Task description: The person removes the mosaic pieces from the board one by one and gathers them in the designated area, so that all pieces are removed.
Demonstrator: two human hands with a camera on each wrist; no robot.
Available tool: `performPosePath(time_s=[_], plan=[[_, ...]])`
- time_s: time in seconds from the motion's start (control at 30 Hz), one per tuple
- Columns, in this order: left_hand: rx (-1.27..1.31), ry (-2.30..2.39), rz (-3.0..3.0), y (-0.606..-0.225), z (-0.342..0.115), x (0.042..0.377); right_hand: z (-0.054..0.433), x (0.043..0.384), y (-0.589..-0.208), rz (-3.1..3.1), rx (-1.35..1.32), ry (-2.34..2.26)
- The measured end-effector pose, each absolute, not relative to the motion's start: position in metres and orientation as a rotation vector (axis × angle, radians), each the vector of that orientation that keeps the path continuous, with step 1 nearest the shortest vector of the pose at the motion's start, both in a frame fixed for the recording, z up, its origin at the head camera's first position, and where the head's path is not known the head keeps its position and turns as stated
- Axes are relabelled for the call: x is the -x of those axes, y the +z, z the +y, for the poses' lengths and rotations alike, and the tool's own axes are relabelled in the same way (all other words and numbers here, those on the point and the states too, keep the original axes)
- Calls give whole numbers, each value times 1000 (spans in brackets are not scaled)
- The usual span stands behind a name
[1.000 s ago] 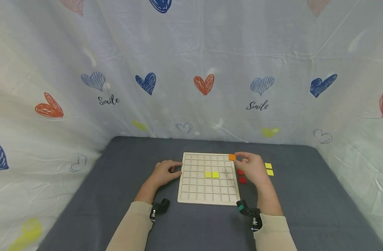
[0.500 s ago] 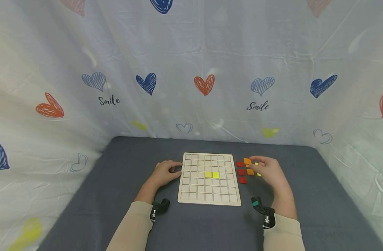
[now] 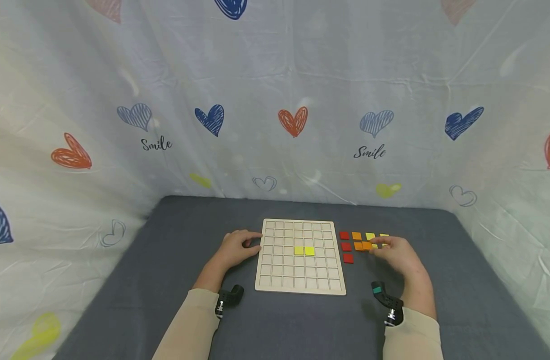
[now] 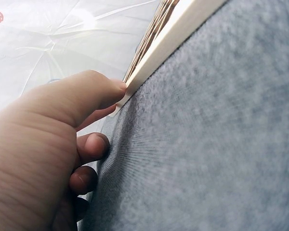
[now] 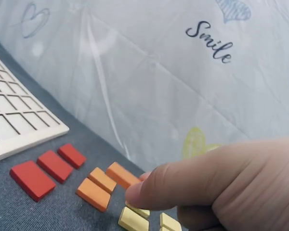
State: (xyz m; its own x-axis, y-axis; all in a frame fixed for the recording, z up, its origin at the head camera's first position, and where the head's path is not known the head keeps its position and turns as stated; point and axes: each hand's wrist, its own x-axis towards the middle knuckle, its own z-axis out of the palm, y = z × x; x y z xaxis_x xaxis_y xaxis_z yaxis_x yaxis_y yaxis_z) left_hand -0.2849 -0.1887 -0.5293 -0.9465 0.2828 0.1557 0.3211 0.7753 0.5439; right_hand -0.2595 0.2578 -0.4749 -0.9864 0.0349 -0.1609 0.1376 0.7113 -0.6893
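Note:
A pale wooden grid board (image 3: 275,285) lies on the table, with two yellow tiles (image 3: 304,251) side by side near its middle. My left hand (image 3: 231,248) rests against the board's left edge; in the left wrist view its thumb (image 4: 98,91) touches the side. Thumb and finger of my right hand (image 3: 398,255) pinch an orange tile (image 5: 121,174), raised at a tilt above the other tiles. Two more orange tiles (image 5: 93,194) lie close by. Several pale yellow tiles (image 5: 133,219) sit under and beside the right hand, partly hidden.
Three red tiles (image 3: 346,247) form a column just right of the board. A dark grey cloth (image 3: 284,330) covers the table. Behind it hangs a white curtain (image 3: 256,75) printed with hearts and "Smile".
My right hand has carried the orange tile from over the board's far right corner rightward to above the loose tiles, and slightly nearer me. The left hand and board have stayed put.

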Motion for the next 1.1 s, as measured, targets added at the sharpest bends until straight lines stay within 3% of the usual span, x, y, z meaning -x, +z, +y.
performPosePath(time_s=[0.57, 1.1], plan=[[501, -919, -2896, -528, -189, 284, 256, 266, -495, 2718, -90, -1060], [509, -900, -2897, -529, -189, 285, 245, 257, -461, 2790, -74, -1119]])
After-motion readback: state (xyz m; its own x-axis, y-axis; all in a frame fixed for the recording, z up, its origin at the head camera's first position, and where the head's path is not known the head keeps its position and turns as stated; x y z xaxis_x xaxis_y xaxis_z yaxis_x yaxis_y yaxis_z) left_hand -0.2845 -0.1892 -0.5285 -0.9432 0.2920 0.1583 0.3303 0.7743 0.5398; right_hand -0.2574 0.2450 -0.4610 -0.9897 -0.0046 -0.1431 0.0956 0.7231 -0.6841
